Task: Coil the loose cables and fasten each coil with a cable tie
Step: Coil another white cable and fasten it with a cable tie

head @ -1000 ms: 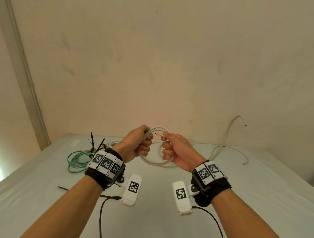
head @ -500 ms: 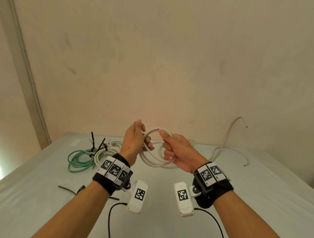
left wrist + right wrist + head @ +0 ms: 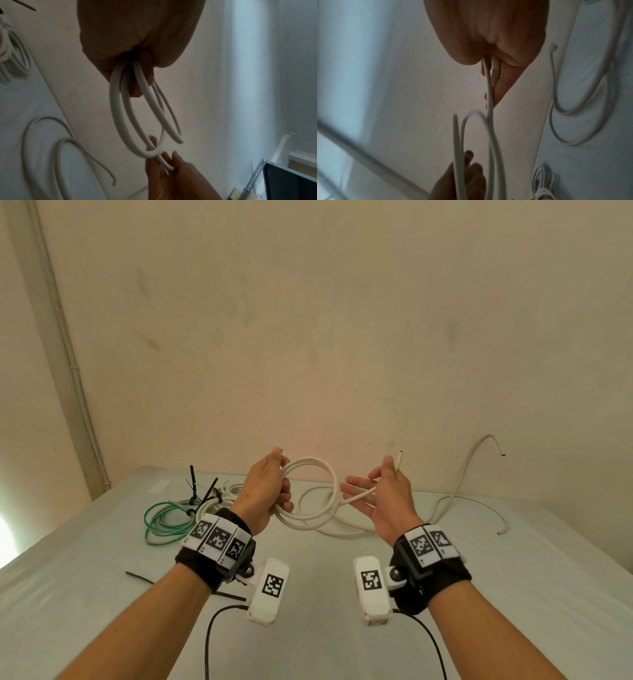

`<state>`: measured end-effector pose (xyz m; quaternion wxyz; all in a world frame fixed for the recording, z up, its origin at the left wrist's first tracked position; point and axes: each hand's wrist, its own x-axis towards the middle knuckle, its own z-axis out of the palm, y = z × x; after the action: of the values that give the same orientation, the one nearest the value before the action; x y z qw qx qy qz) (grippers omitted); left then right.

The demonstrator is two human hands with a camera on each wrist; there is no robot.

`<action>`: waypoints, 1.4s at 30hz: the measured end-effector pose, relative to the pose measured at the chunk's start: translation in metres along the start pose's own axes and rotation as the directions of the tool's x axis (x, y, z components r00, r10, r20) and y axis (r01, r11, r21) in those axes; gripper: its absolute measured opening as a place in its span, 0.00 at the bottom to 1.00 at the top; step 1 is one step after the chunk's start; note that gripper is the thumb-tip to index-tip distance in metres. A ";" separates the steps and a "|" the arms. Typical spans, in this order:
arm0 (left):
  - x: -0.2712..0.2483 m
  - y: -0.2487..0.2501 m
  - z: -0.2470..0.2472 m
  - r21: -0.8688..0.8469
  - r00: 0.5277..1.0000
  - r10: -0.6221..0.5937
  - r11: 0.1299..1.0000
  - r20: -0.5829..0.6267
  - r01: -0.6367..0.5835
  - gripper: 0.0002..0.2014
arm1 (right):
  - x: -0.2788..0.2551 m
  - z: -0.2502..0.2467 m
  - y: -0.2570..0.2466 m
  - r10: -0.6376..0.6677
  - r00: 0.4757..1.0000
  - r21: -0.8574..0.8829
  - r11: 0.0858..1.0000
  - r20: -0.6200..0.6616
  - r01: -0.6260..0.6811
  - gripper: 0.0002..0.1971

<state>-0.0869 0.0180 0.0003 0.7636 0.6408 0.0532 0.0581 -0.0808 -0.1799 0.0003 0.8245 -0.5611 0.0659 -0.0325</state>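
Since half a second ago my hands have drawn apart: right hand (image 3: pixel 387 501) moved off to the right, pulling the free end out of the coil. Left hand (image 3: pixel 265 494) stays curled round the white cable coil (image 3: pixel 310 491), gripping the bundled loops at their left side. Coil hangs raised above the tabletop (image 3: pixel 513 559), its ring broadside to me in the head view; left wrist view counts about three loops leaving my grip.

Right hand: fingers mostly stretched toward the coil, the cable's end section running across them and held between thumb and fingers. That free end (image 3: pixel 399 460) points up past my thumb; the section's long axis slants down-left into the coil.

Outward, on the tabletop:
- one loose white cable (image 3: pixel 455 491) behind the coil, trailing right, one end rearing up against the wall (image 3: pixel 308 337), a thinner end lying far right.
- one bundle of green cable (image 3: pixel 161 518), far left, coiled.
- one more white coil (image 3: pixel 227 491) beside the green, partly hidden by my left wrist.
- black cable ties (image 3: pixel 202 491): three or so tails stick up at those bundles; two loose ones (image 3: pixel 138 577) lie near my left forearm.
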 end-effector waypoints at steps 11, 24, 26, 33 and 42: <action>0.013 -0.022 -0.012 -0.062 0.984 -0.087 0.995 -0.153 0.078 0.22 | 0.023 -0.012 0.009 0.256 0.965 0.156 0.952 0.054 -0.262 0.15; 0.010 -0.015 0.001 -0.168 0.987 -0.045 0.986 -0.157 0.019 0.18 | 0.004 0.007 0.030 0.318 0.926 0.298 0.880 0.205 -0.369 0.15; 0.008 -0.016 0.004 -0.213 0.987 -0.057 0.977 -0.152 0.023 0.18 | 0.002 0.013 0.035 0.363 0.911 0.110 0.915 0.195 -0.388 0.17; 0.007 -0.007 0.002 -0.217 0.991 -0.055 0.976 -0.126 0.026 0.15 | -0.005 0.015 0.029 0.375 0.910 0.110 0.911 0.177 -0.397 0.12; -0.010 -0.013 0.020 0.111 0.993 -0.092 0.990 0.073 0.083 0.16 | -0.017 0.029 0.017 0.143 0.973 -0.231 0.968 0.181 -0.099 0.14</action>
<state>-0.0930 -0.0053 -0.0094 0.7311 0.6801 0.0544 -0.0035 -0.0934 -0.1448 -0.0041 0.7600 -0.6444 0.0219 0.0809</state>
